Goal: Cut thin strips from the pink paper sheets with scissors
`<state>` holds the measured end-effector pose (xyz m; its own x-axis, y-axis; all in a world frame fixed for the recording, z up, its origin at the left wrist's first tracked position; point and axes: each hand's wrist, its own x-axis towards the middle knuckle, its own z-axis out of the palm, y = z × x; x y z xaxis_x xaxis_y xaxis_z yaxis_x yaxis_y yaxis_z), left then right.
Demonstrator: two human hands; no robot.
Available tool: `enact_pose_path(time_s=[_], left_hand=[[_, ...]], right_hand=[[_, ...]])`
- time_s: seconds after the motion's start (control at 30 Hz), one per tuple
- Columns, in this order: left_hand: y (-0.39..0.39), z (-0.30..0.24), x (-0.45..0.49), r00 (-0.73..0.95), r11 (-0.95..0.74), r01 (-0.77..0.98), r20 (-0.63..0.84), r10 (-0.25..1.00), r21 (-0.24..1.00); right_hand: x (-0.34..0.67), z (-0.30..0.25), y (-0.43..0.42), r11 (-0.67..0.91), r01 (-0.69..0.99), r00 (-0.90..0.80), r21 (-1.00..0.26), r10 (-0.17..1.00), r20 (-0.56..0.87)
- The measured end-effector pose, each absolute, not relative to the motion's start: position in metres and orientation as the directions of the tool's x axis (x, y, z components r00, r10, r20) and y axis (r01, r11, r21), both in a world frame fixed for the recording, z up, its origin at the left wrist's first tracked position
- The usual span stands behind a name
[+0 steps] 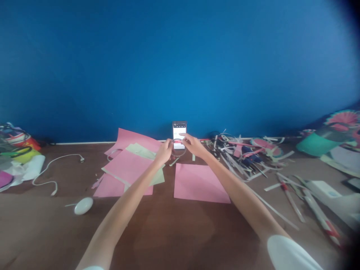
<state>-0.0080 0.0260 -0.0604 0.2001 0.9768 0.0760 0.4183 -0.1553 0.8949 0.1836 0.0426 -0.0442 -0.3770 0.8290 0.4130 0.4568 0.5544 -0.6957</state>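
A phone [176,132] with a lit white screen and a red button leans upright against the blue wall. My left hand [165,151] is by its lower left edge, fingers curled and pinched on a thin greyish loop [180,155] that hangs in front of the phone's lower part. What the loop is made of cannot be made out. My right hand [194,145] reaches in from the right, index finger stretched over the screen and the other fingers partly bent. Whether the fingertip touches the glass is unclear. A pink paper sheet [197,183] lies below my hands.
Pink and pale green papers [132,165] overlap at left. Beyond them are a white cable [60,159] and a white mouse-like object [83,206]. Paper strips [233,161] tangle at right, near pens [320,213] and a green container [316,142].
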Motion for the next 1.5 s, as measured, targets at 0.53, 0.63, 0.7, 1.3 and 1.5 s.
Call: enact_pose_path(time_s=[0.53, 0.63, 0.7, 1.3, 1.5], left_hand=[[0.031, -0.068, -0.009, 0.203, -0.070, 0.391, -0.012, 0.979, 0.918], [0.030, -0.065, -0.007, 0.212, 0.009, 0.373, -0.094, 0.973, 0.928], [0.029, -0.063, -0.006, 0.225, 0.038, 0.348, -0.123, 0.967, 0.937], [0.026, -0.058, -0.005, 0.390, 0.125, 0.192, -0.192, 0.900, 0.973], [0.029, -0.059, -0.006, 0.294, -0.004, 0.144, -0.039, 0.955, 0.990]], right_hand=[[0.188, -0.062, 0.057, 0.321, 0.324, -0.318, -0.890, 0.923, 0.217], [0.187, -0.062, 0.058, 0.275, 0.309, -0.312, -0.910, 0.934, 0.176], [0.186, -0.062, 0.058, 0.252, 0.313, -0.302, -0.916, 0.940, 0.155], [0.178, -0.028, 0.037, 0.653, 0.236, -0.414, -0.720, 0.738, 0.533], [0.175, -0.024, 0.034, 0.570, 0.085, -0.394, -0.818, 0.773, 0.498]])
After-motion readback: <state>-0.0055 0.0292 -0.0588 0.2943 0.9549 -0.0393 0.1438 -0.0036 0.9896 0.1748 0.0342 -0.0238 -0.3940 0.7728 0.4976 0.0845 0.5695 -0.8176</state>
